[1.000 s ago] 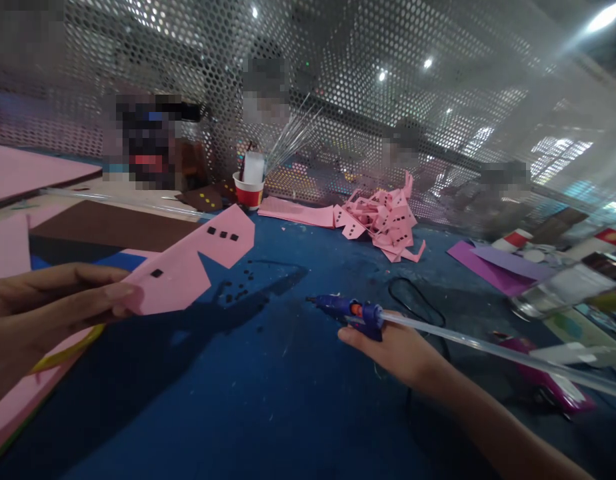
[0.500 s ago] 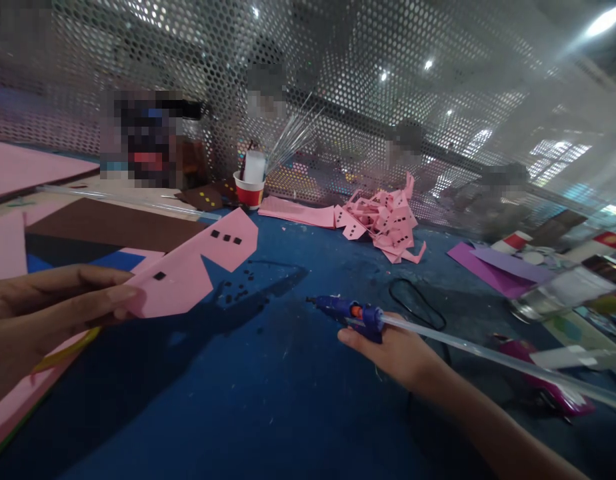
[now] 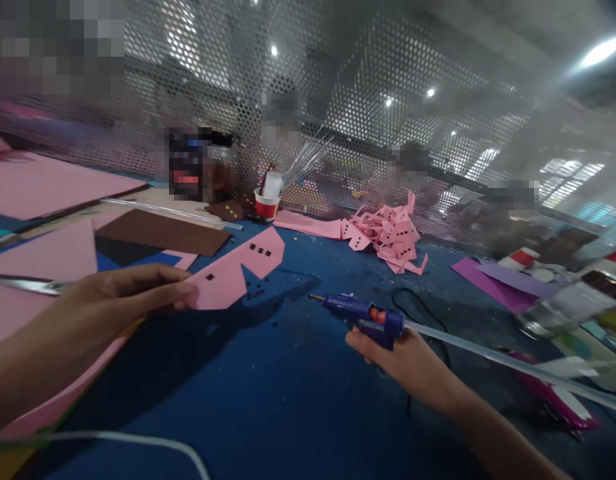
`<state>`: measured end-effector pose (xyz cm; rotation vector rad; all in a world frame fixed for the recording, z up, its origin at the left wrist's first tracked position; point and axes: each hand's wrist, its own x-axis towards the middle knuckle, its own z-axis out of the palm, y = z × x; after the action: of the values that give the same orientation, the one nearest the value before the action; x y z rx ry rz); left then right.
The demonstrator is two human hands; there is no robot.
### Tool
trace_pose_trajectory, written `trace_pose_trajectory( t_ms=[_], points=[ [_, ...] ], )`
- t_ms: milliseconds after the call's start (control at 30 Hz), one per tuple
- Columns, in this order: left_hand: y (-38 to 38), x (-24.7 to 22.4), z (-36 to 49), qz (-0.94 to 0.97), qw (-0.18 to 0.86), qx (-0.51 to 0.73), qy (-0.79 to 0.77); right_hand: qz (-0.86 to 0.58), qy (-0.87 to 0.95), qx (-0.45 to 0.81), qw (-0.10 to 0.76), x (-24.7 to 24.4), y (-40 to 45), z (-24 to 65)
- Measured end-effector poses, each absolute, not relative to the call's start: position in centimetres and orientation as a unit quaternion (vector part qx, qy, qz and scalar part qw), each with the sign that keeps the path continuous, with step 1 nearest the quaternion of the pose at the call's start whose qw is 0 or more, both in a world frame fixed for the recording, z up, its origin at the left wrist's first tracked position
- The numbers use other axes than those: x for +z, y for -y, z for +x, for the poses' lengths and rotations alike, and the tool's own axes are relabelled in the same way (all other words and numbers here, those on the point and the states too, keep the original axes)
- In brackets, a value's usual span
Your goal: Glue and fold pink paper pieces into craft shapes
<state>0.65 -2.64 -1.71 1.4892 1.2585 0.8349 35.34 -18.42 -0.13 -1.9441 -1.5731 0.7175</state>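
WALL: perforated metal screen (image 3: 338, 87), 10 to 2 o'clock, rising behind the far edge of the blue tabletop (image 3: 288, 413) | LIGHT: bright elongated lamp (image 3: 601, 52), 2 o'clock; small lights (image 3: 431, 92), 11 to 2 | WINDOW: pale gridded panes (image 3: 571, 172), blurred, between 2 and 3 | FURNITURE: tabletop speckled, 6 o'clock, shadowed toward 8

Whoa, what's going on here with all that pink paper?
A person's left hand holds up a pink paper shape with black squares on it. The right hand holds a blue glue gun, with a clear stick in its back. Its tip isn't touching the paper. More pink pieces lie heaped farther back on the blue table.
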Motion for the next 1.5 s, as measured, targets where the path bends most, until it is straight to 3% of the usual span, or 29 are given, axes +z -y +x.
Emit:
trace_pose_trajectory(
  t_ms=[367,633,1100,1500],
  points=[
    [3.9,-1.4,2.1,0.69,0.512,0.324,-0.396,-0.678,0.595,0.272,0.334,1.2,19.9,29.1],
    [3.8,-2.1,2.0,0.713,0.524,0.309,-0.35,-0.581,0.733,0.198,0.295,2.0,18.9,27.5],
    [4.3,-1.7,2.2,0.711,0.541,0.296,-0.339,-0.49,0.825,0.053,0.277,-1.1,17.7,29.1],
    [4.4,-1.9,2.2,0.711,0.542,0.298,-0.333,-0.523,0.817,0.066,0.232,0.0,18.4,28.8]
  ],
)
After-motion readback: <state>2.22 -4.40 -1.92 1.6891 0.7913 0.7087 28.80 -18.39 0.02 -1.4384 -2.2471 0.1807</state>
